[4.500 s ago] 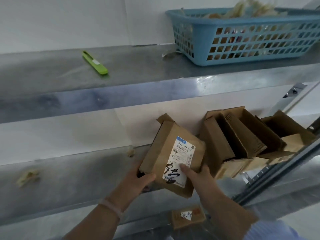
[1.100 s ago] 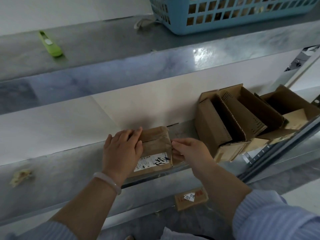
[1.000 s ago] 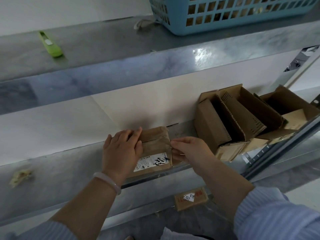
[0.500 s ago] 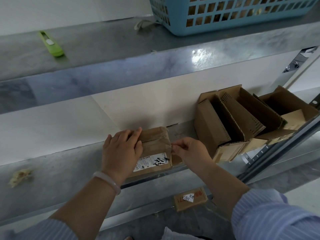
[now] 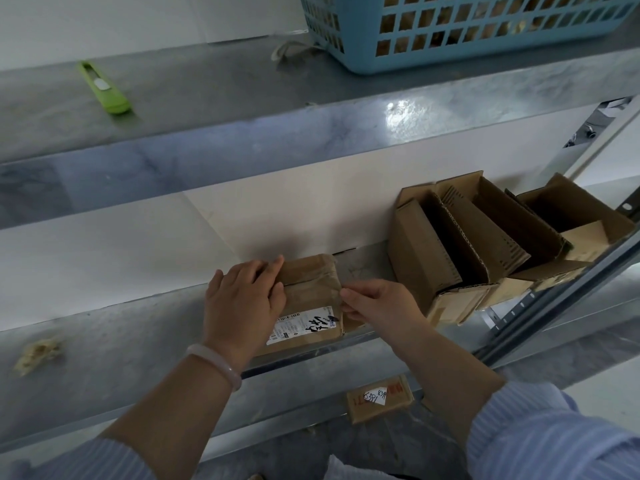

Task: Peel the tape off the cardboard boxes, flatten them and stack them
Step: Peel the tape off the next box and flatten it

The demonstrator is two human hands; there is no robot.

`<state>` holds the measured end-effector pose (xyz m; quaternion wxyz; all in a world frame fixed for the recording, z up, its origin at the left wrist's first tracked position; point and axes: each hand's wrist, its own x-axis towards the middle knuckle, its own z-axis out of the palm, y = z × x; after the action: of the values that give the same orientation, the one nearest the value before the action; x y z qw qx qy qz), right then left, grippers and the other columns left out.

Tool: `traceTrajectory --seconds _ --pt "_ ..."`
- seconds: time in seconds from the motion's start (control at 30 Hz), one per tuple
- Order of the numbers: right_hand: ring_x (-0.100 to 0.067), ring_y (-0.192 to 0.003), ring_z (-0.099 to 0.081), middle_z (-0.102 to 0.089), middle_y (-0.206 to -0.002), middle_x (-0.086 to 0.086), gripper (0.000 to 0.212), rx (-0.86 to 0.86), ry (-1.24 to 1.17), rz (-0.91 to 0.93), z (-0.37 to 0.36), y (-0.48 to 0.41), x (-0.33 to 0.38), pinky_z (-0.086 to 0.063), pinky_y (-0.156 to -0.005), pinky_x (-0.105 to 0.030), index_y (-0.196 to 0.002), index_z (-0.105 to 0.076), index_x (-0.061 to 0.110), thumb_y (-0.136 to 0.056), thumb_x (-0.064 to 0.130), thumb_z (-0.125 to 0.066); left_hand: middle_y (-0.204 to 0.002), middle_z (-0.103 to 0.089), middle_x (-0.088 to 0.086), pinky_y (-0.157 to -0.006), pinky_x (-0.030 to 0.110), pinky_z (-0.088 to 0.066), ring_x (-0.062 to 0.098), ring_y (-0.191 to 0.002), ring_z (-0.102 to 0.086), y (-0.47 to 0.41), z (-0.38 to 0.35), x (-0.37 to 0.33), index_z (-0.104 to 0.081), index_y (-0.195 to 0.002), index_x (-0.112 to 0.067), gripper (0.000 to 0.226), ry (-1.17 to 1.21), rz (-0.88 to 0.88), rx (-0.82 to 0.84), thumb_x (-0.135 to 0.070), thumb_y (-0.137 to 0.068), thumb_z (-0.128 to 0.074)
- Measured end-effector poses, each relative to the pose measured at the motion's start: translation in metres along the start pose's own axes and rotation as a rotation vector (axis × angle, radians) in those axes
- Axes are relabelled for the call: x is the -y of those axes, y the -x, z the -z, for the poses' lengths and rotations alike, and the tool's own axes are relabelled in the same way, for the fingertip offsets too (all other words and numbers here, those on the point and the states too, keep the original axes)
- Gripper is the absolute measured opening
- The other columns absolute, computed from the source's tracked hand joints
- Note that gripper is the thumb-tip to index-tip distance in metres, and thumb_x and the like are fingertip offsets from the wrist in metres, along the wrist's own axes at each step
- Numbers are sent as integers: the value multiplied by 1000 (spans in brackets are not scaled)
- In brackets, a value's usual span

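A small taped cardboard box (image 5: 311,299) with a white shipping label lies on the middle metal shelf (image 5: 114,341). My left hand (image 5: 242,303) lies flat over the box's left half, fingers straight, pressing it down. My right hand (image 5: 374,303) is at the box's right edge, thumb and fingertips pinching at the tape there. A group of opened cardboard boxes (image 5: 485,244) stands upright on the same shelf to the right.
A green box cutter (image 5: 105,88) lies on the upper shelf, with a blue plastic basket (image 5: 467,29) at its right. A crumpled tape scrap (image 5: 36,355) sits at the shelf's left. Another small labelled box (image 5: 379,398) lies on the lower level.
The box was held up in both hands, then laid flat on the shelf. Over the last second my right fingers have shifted slightly along the box's right edge; my left hand has stayed put.
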<state>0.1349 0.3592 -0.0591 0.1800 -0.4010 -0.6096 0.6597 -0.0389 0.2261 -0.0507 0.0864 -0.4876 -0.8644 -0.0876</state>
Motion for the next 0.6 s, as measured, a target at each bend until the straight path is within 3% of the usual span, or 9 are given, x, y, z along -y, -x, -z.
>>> traceTrajectory --seconds 0.1,0.23,0.47,0.6 --pt "-8 -83 -71 -76 -84 9 13 -30 166 103 4 1 -4 -57 -86 -34 -90 -77 29 -86 18 -72 -116 -62 -3 -101 54 -40 23 -111 -56 -1 0 -1 -53 -135 -28 53 5 2 -7 -43 -92 -25" --pt "-9 -84 -70 -75 -85 9 11 -50 218 148 4 0 -8 -57 -84 -32 -93 -77 25 -87 17 -71 -115 -62 -3 -101 54 -40 23 -110 -57 0 -1 0 -54 -134 -27 53 10 7 -10 -43 -92 -25" --pt "-2 -80 -60 -64 -86 13 7 -14 528 340 8 -5 -3 -44 -68 -8 -94 -69 22 -91 16 -65 -120 -60 -5 -105 52 -37 22 -115 -54 -1 -2 1 -49 -137 -31 57 4 1 11 -50 -92 -21" --pt "-5 -79 -53 -57 -86 9 6 14 692 497 7 -8 -3 -40 -67 -18 -93 -63 18 -93 13 -59 -130 -52 -7 -110 50 -30 20 -124 -46 -2 -2 5 -37 -144 -33 72 -15 -19 84 -69 -87 -11"
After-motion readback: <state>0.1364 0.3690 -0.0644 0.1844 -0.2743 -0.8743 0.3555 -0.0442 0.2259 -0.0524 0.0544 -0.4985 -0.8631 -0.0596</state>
